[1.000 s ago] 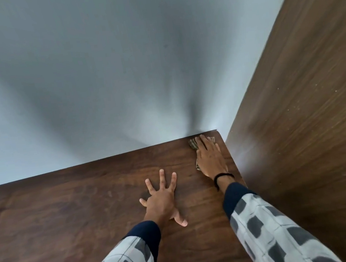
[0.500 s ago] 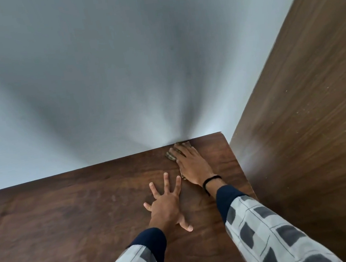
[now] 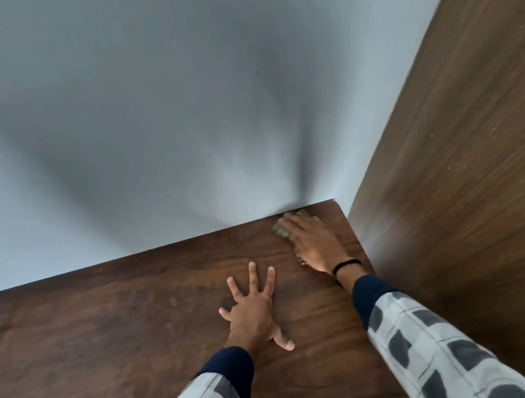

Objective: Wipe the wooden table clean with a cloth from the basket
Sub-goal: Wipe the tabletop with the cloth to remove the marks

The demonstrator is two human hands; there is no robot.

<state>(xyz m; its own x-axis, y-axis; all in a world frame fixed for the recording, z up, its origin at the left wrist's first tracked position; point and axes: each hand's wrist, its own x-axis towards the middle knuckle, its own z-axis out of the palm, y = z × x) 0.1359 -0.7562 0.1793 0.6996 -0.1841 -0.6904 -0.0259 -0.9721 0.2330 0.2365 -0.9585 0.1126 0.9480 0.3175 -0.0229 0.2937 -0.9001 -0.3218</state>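
Scene: A person leans over a dark wooden table (image 3: 103,320) set into a corner between a pale wall (image 3: 143,114) and a tall wooden panel (image 3: 468,171)
Right hand: The right hand (image 3: 313,242), a black band (image 3: 346,264) at its wrist, lies flat on a greyish cloth (image 3: 281,231), fingers stretched out and pressing it down at the table's far right corner, against the wall; blur softens the fingertips
Left hand: The left hand (image 3: 252,310) rests on the tabletop nearby, fingers splayed and straight, holding nothing
Progress: Cloth is out and wiping appears under way at the far corner; the wide stretch of table to the left likely remains, though no dirt can be made out; the basket is out of view
Writing: No brand, label or lettering readable anywhere
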